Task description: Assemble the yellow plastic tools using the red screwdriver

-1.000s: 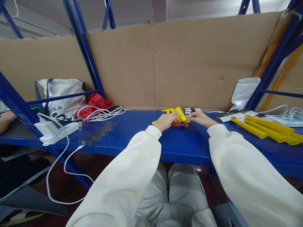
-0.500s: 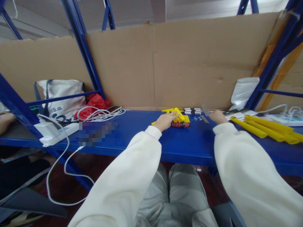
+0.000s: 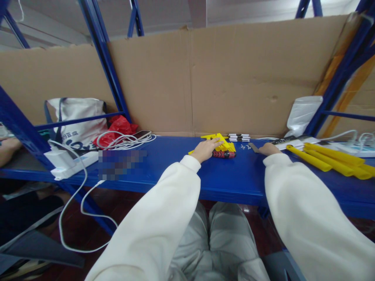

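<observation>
My left hand [image 3: 205, 150] lies with fingers stretched over several yellow plastic pieces [image 3: 224, 143] on the blue table. Just under its fingertips is a red and black screwdriver handle [image 3: 225, 154]. My right hand [image 3: 268, 149] is low on the table with its fingers drawn together. At its fingertips lies a thin grey metal strip [image 3: 253, 147]; whether the fingers grip it, or something beneath them, is hidden. Between the hands are small silvery parts [image 3: 243, 147], likely screws. Behind these lies a stack of white and black pieces [image 3: 239, 137].
Long yellow plastic handles [image 3: 334, 159] lie at right, before a white power strip [image 3: 351, 148]. A cardboard wall [image 3: 228, 78] closes the back. At left are a cloth bag [image 3: 79, 119], coiled white cable [image 3: 125, 140], a charger [image 3: 60, 158] and another person's hand [image 3: 8, 150].
A thin, pale flat strip stood raised at my right fingertips; it no longer shows, and that hand sits slightly lower. My left hand has stayed in place on the yellow pieces.
</observation>
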Available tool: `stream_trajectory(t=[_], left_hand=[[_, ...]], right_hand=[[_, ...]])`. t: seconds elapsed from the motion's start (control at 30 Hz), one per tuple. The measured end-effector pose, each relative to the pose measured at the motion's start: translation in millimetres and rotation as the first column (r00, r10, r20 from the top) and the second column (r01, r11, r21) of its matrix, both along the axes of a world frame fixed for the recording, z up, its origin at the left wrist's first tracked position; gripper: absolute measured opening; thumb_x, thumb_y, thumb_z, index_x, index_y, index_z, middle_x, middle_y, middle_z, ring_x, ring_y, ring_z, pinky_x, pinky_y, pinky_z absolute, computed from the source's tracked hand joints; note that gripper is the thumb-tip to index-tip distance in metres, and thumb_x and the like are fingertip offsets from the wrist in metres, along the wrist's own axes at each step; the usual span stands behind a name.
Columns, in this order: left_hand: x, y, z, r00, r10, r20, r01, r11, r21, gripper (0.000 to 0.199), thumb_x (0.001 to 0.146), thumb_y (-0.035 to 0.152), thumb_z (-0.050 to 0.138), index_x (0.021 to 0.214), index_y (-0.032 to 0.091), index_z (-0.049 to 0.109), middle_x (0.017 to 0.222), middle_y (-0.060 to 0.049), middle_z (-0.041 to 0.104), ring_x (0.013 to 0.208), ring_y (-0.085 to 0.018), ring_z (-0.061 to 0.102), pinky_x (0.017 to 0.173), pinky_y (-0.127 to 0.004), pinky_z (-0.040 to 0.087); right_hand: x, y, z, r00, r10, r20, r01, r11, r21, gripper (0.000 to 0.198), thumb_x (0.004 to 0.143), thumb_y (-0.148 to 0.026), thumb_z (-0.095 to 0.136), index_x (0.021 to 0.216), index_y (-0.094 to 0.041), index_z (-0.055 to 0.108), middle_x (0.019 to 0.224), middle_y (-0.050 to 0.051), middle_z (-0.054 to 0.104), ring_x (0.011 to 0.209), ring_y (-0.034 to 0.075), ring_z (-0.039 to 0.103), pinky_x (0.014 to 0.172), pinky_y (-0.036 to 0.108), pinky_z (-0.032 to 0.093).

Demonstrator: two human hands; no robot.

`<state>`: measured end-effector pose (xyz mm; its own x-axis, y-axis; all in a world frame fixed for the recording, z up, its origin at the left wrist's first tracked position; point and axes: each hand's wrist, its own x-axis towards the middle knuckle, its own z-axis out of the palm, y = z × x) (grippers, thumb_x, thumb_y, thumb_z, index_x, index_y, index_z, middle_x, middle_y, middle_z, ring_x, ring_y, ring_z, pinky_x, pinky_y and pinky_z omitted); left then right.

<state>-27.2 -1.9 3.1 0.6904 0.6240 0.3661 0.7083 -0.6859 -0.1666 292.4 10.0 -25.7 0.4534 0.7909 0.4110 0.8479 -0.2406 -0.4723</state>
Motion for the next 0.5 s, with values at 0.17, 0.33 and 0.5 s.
stream_trajectory(t=[0.17, 0.33, 0.5], left_hand=[[0.7, 0.8, -1.0, 1.0, -0.018, -0.011, 0.018, 1.0, 0.019, 0.071, 0.094, -0.002, 0.047, 0.158, 0.027, 0.055, 0.165, -0.009, 0.052, 0.141, -0.021, 0.062, 0.116, -0.035, 0.051], [4.5, -2.0, -0.8, 0.999, -0.042, -0.024, 0.042, 0.999, 0.022, 0.072, 0.095, 0.0, 0.046, 0.161, 0.028, 0.051, 0.167, -0.009, 0.049, 0.137, -0.022, 0.065, 0.115, -0.037, 0.052], [7.0, -1.7, -2.0, 0.995, -0.103, -0.009, 0.104, 0.994, 0.022, 0.075, 0.091, -0.004, 0.046, 0.162, 0.02, 0.048, 0.165, -0.013, 0.051, 0.144, -0.023, 0.06, 0.118, -0.036, 0.049]], right_hand=[[-24.7, -9.7, 13.2, 0.988, -0.079, 0.132, 0.089, 0.993, -0.073, 0.042, 0.086, -0.038, 0.068, 0.115, -0.008, 0.075, 0.12, 0.029, 0.07, 0.117, 0.039, 0.068, 0.095, 0.05, 0.055], [-57.9, -7.0, 15.5, 0.905, 0.3, 0.302, -0.34, 0.937, 0.086, 0.052, 0.092, -0.023, 0.058, 0.143, -0.02, 0.066, 0.143, 0.019, 0.067, 0.131, 0.038, 0.061, 0.107, 0.056, 0.051], [-83.4, -3.4, 12.0, 0.712, 0.543, 0.445, -0.62, 0.784, 0.035, 0.059, 0.095, -0.017, 0.052, 0.153, -0.023, 0.061, 0.155, 0.015, 0.062, 0.137, 0.036, 0.059, 0.109, 0.059, 0.05]])
